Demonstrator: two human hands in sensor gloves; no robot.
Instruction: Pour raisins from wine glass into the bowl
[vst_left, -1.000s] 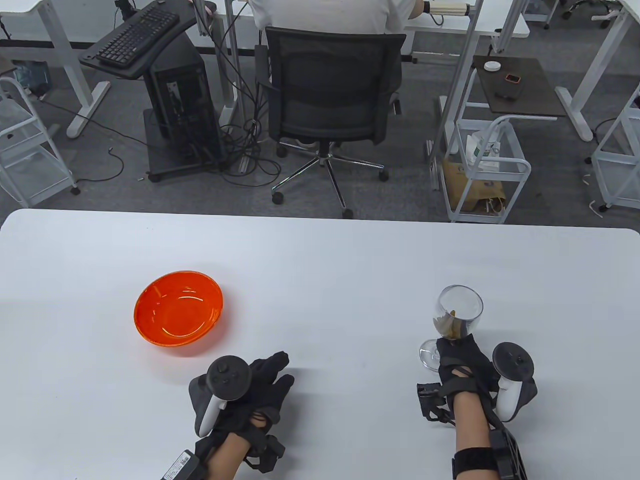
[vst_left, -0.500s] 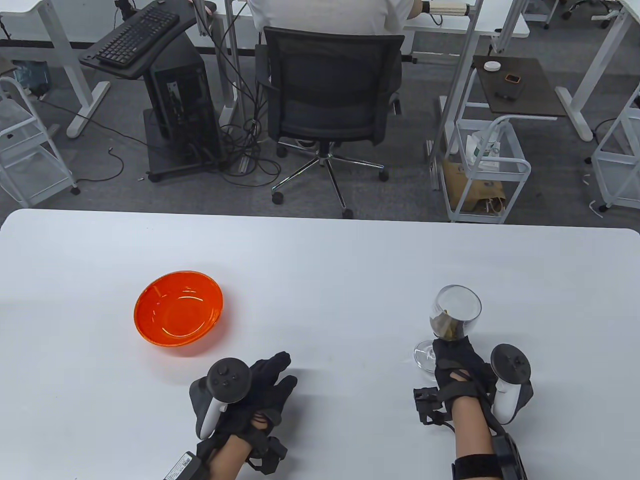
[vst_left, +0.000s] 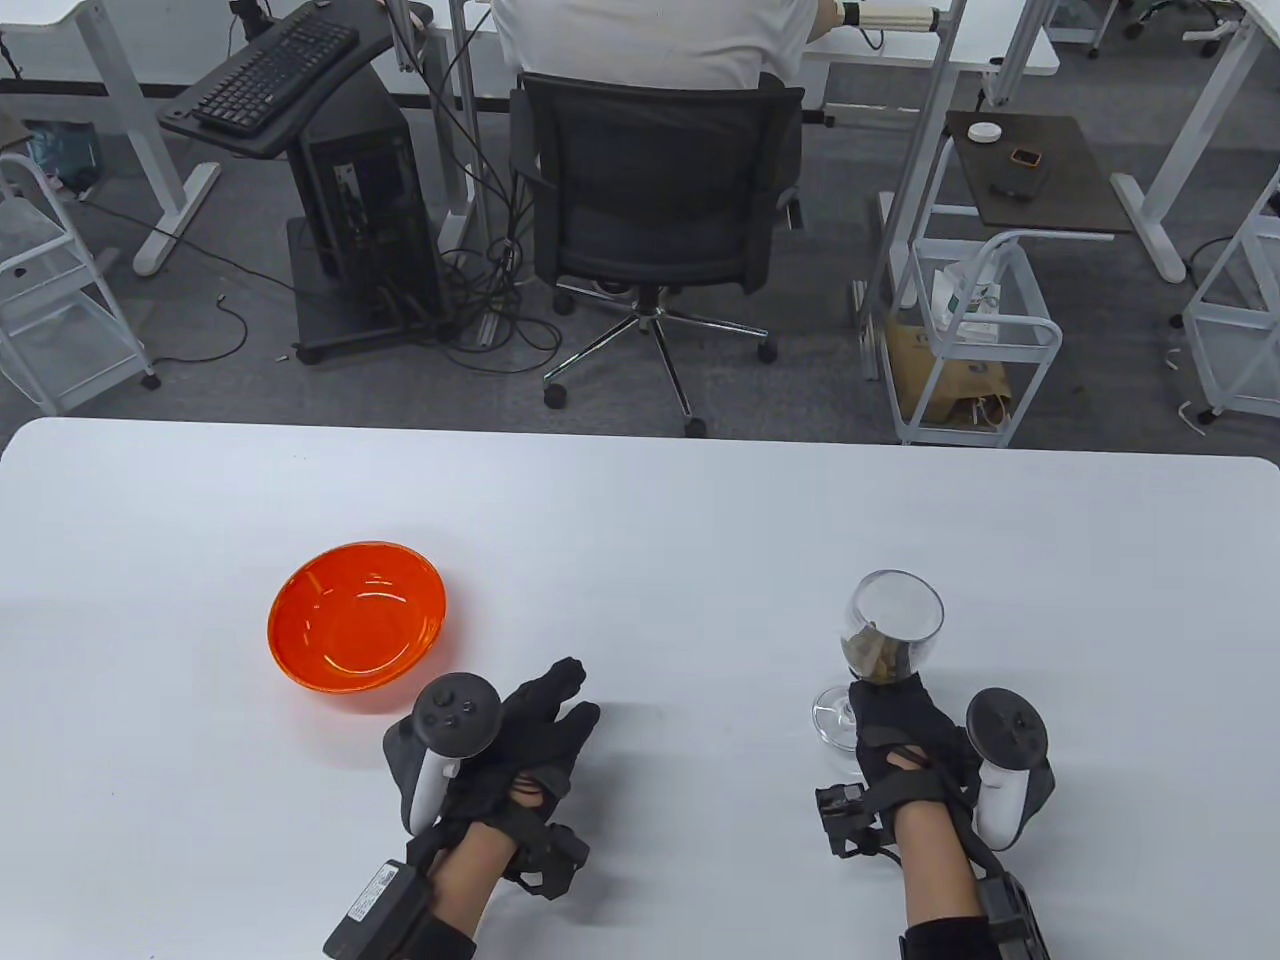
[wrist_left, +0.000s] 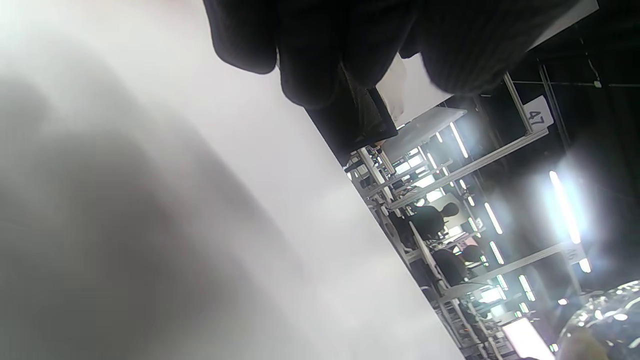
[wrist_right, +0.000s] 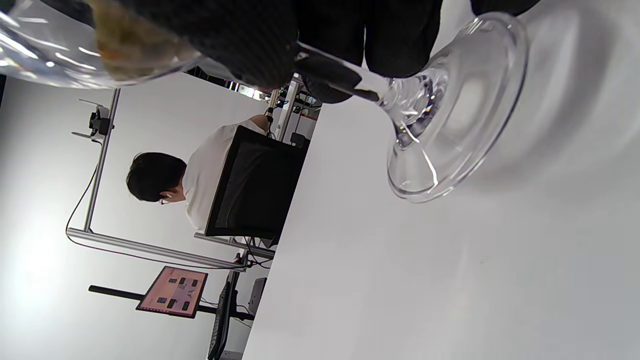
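orange bowl (vst_left: 357, 617) sits left on white table (vst_left: 640, 500); right hand (vst_left: 905, 735) grips raisin-filled wine glass (vst_left: 885, 640) by its stem; left hand (vst_left: 520, 745) rests beside bowl, fingers extended, holding nothing.

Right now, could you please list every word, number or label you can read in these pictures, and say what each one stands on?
"47": on a white tag fixed to a frame post in the background of the left wrist view.
White label on the pack at the left forearm: print too small to read.
Pinkish board in the right wrist view: dark marks, not legible.
Nothing readable on the wine glass or bowl.
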